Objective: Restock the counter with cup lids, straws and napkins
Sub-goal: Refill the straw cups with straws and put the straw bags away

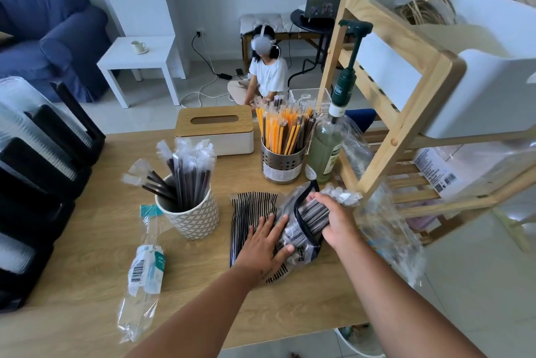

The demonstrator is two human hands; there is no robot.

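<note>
Wooden counter (pixel 87 256), front centre: my left hand (pixel 261 244), fingers spread flat, presses on the clear zip bag (pixel 303 255); my right hand (pixel 338 222) grips the bundle of wrapped straws (pixel 311 212) inside it.

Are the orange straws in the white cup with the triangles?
No, the orange straws stand in the metal holder, while the white patterned cup holds only dark straws.

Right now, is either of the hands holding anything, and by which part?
The right hand grips the bundle of wrapped straws near its wrapper tips; the left hand only presses flat on the clear bag.
</note>
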